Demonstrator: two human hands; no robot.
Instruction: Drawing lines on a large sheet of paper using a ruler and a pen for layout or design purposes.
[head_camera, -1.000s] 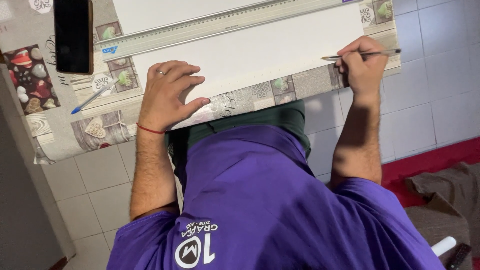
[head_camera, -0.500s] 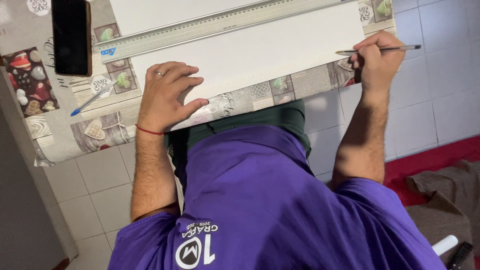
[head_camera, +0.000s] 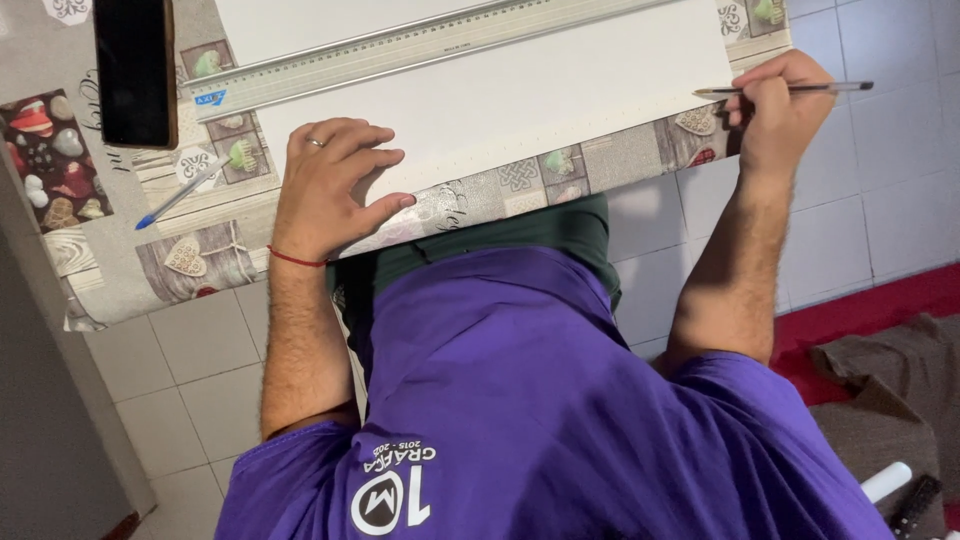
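Note:
A large white sheet (head_camera: 520, 95) lies on a table covered with a patterned cloth (head_camera: 200, 250). A long metal ruler (head_camera: 420, 45) rests across the sheet near its far side. My left hand (head_camera: 330, 185), with a ring and a red wrist thread, presses flat with fingers spread on the sheet's near left corner. My right hand (head_camera: 780, 105) grips a thin pencil (head_camera: 720, 92) at the sheet's right edge, its tip touching the paper.
A dark phone (head_camera: 135, 70) lies at the table's left end, with a blue pen (head_camera: 180, 192) below it. White floor tiles (head_camera: 200, 370) lie under the table, a red floor strip (head_camera: 870, 310) and brown fabric (head_camera: 890, 400) at the right.
My right hand with the pencil has shifted a little to the right along the sheet's edge. The left hand stays pressed on the paper.

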